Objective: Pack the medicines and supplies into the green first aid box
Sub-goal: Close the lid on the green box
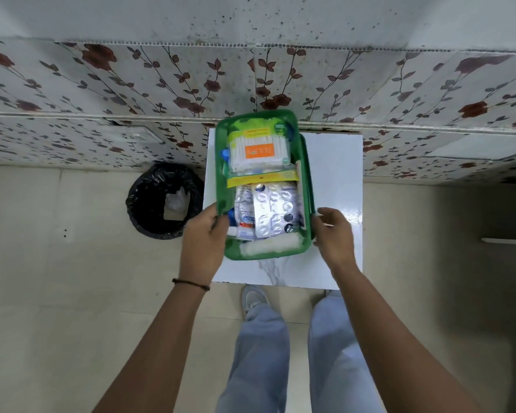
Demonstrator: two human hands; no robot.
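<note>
Box: green first aid box (221, 162) sits on the white worktop (334, 174), packed full.
Left hand (203, 234): grips the box's left rim.
Right hand (334, 234): fingers loosely spread beside the right wall; contact unclear.
Hidden: blister packs (276, 208) and cotton swabs (258, 153) cover lower items.

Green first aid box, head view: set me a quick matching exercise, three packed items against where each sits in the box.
Items:
1. cotton swab pack
2. blister strips
3. white gauze roll

Places in the green first aid box:
A. near end, by the person
B. middle
C. far end, by the wall

Pairs: 1-C, 2-B, 3-A
</note>
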